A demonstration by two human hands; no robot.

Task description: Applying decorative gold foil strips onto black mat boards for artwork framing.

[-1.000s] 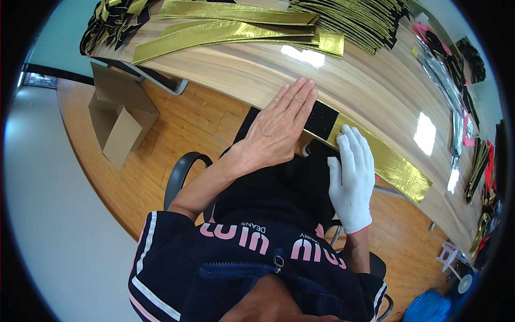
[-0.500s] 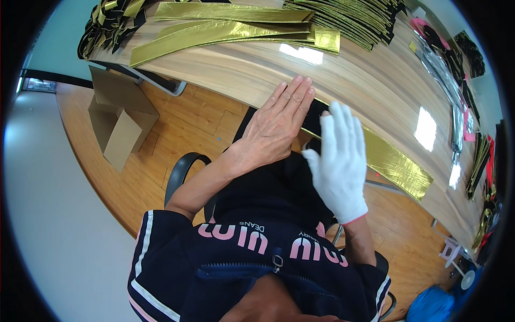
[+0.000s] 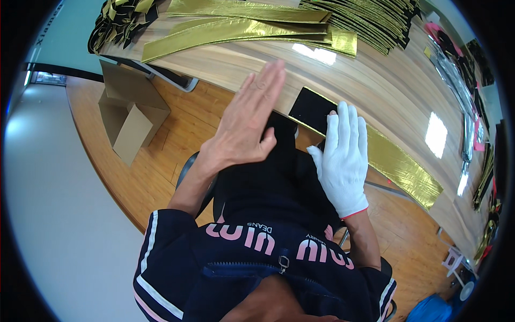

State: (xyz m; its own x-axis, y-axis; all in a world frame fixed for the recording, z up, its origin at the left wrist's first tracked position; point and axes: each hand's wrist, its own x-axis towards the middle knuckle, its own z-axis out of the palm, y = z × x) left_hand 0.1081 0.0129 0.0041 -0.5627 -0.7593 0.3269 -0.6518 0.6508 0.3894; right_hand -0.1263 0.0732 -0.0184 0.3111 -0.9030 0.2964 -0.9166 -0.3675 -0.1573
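Two hands shift: the gloved right hand returns flat, fingers spread, onto the black-tipped gold foil strip; the bare left hand lifts, fingers together.

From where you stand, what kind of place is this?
Probably a small packaging or craft workshop. A long wooden worktable carries stacked gold foil strips, a white-gloved right hand presses a gold-and-black strip, and an open cardboard box sits on the floor.
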